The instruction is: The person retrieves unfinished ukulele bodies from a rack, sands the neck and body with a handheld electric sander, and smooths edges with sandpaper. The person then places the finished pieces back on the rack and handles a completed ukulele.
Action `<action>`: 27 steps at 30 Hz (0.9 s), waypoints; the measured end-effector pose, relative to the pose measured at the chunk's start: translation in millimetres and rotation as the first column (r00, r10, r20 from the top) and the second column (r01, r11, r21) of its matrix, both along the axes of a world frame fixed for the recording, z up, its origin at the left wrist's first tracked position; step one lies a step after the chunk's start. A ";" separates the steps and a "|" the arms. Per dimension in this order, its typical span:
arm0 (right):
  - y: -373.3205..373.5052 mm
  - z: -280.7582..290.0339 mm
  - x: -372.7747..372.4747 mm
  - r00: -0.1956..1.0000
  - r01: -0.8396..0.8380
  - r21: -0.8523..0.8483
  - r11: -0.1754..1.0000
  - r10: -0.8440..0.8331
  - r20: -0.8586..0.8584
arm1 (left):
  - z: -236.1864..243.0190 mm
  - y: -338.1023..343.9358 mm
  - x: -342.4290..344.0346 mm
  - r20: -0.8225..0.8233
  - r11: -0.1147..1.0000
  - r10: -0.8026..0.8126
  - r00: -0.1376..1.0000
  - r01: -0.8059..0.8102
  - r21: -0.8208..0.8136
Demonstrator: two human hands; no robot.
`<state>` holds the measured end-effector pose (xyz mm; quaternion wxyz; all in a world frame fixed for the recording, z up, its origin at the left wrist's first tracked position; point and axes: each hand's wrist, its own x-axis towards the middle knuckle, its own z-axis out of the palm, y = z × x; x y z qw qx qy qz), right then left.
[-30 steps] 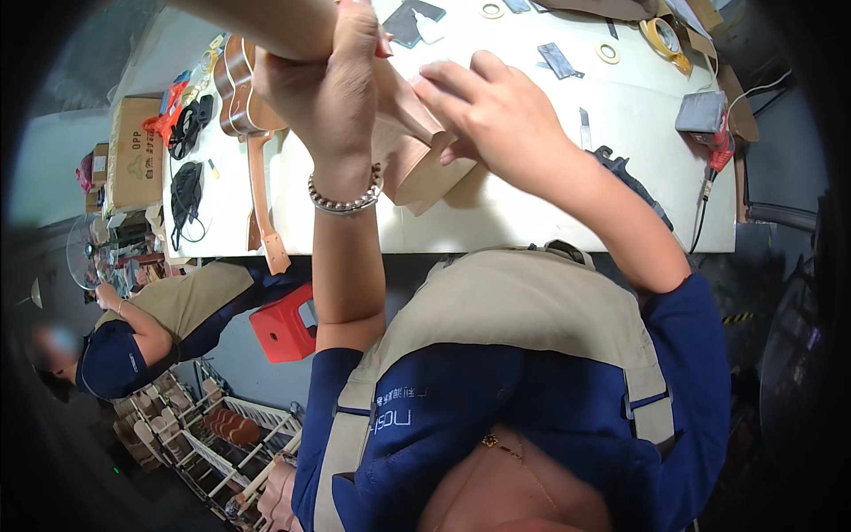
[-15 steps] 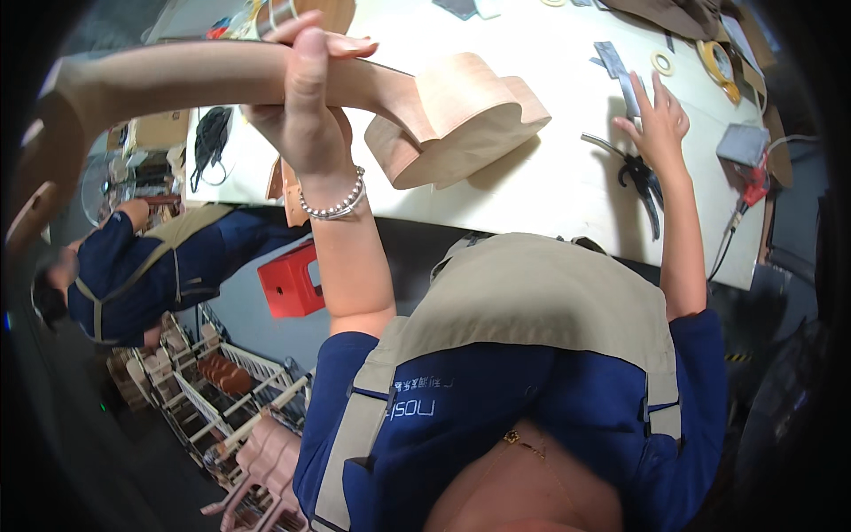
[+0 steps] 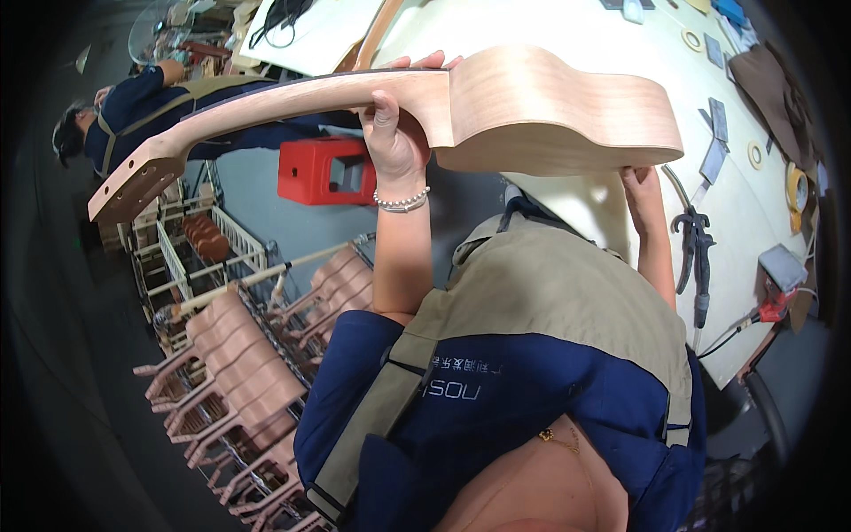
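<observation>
An unfinished pale wood ukulele [image 3: 558, 99] is held up level in front of me, its headstock to the left and its body to the right. The side of the body and part of a flat face show. My left hand [image 3: 396, 146] is closed round the neck close to the heel, thumb on the near side and fingertips showing over the far side. Under the wide end of the body, my right hand [image 3: 642, 188] grips the lower edge; most of its fingers are hidden behind the wood.
On the white table [image 3: 594, 211] lie a black air blow gun [image 3: 697, 238], grey sanding blocks [image 3: 713, 160], a yellow tape roll [image 3: 795, 191], a brown cloth [image 3: 769, 93] and a red power tool [image 3: 776, 297]. Left are a red stool [image 3: 300, 173], a co-worker [image 3: 137, 120] and a rack of ukuleles [image 3: 241, 359].
My right hand has left its open pose above the table and taken hold of the ukulele's body. The ukulele has swung level, its body further right. The view has turned toward the rack.
</observation>
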<state>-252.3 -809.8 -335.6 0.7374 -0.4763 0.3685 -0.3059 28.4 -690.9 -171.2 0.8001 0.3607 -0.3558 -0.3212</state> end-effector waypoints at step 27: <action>27.0 47.0 14.4 0.984 0.142 0.139 0.980 -0.155 0.090 | -5.6 42.7 -23.3 -0.223 0.907 0.385 0.896 -0.322 0.272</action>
